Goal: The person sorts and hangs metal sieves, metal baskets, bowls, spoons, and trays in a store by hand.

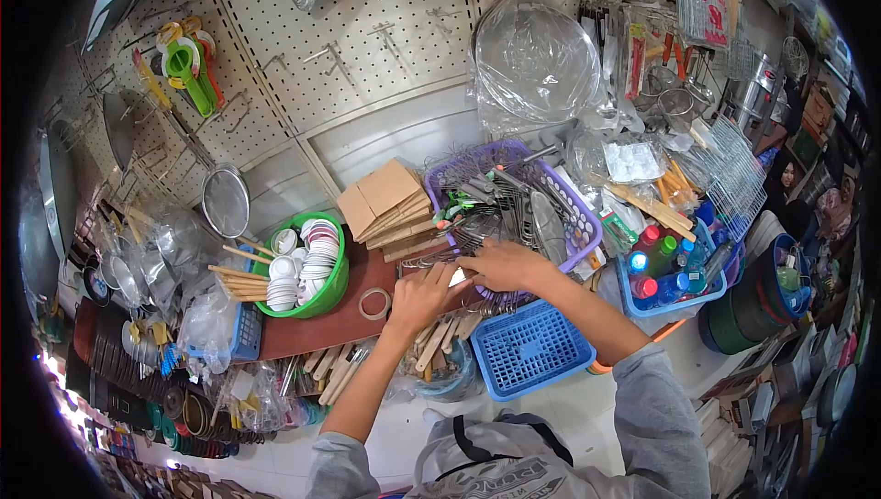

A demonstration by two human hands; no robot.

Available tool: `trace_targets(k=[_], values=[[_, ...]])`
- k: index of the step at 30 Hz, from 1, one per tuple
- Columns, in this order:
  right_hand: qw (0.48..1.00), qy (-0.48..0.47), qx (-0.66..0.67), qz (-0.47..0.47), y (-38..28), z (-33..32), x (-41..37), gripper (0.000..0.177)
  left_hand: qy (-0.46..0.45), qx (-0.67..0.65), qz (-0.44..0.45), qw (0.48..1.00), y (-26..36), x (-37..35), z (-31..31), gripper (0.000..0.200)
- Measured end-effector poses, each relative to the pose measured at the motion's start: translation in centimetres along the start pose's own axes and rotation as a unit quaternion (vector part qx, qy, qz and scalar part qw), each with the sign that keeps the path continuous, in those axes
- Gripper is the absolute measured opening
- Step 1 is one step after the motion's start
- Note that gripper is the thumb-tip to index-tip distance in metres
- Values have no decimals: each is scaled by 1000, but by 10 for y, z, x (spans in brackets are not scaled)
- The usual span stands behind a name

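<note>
A: What's the biggest thing here?
B: The pegboard wall (367,4), standing behind the red-brown tabletop (298,339).
A: And on that tabletop?
B: The purple basket (585,224), heaped with utensils, has its near rim just beside the hands. The blue basket (534,349) sits lower, past the front edge, on the person's side. The green basket (317,302), full of white ladles, is at the left.
A: Between those?
B: Flat brown boards (385,198) stand stacked toward the back. In front of them, some bare tabletop runs from the green basket to the left hand (420,295), giving sideways room. The right hand (505,266) is tight against the purple basket.
A: Anything smaller?
B: A tape ring (374,304), lying flat just beside the left hand.
A: And the fingers?
B: The left ones pinch a small white piece (457,277), between both hands. The right ones curl beside it; whether they grip it, I can't tell.
</note>
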State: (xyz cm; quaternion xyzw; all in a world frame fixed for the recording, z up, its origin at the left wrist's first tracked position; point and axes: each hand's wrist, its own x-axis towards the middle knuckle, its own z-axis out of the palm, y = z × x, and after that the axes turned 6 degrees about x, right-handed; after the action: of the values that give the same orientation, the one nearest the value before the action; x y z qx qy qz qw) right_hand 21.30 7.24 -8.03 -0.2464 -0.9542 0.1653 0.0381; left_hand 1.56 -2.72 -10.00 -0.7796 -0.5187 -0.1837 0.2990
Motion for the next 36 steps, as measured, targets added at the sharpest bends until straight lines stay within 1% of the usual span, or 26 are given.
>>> trace_targets(k=[3,6,8,12,15,17,21,24,27,30,33,36], values=[[999,29,-28,-12,-2,5,-1,46,31,5,-3,999,-2,-4,4,35],[999,27,-37,-21,-2,4,1,46,44,6,-12,999,0,-1,-3,35],[998,35,-46,-23,-3,4,3,46,57,2,-18,998,0,1,-6,33],[996,50,-73,-31,-7,4,3,44,46,-33,-36,998,-4,-5,2,34],[994,79,-59,-38,-2,13,11,37,41,-45,-40,997,-7,-6,2,35],[995,76,-45,-37,-2,14,13,36,35,-50,-43,997,-8,-7,0,35],[996,82,-28,-32,-5,14,14,35,51,-42,-39,997,-10,-10,4,35],[983,156,-63,-80,2,15,8,34,69,-27,-25,997,-10,-10,4,36],[992,81,-92,9,8,9,3,33,68,-30,-30,997,-11,-11,4,36],[995,38,-87,34,14,4,4,31,55,-38,-46,997,-12,-11,3,36],[998,46,-50,-13,21,3,6,26,49,-49,-71,995,-13,-11,0,37],[997,59,-19,-44,18,-2,4,29,63,-59,-92,992,-15,-9,0,39]])
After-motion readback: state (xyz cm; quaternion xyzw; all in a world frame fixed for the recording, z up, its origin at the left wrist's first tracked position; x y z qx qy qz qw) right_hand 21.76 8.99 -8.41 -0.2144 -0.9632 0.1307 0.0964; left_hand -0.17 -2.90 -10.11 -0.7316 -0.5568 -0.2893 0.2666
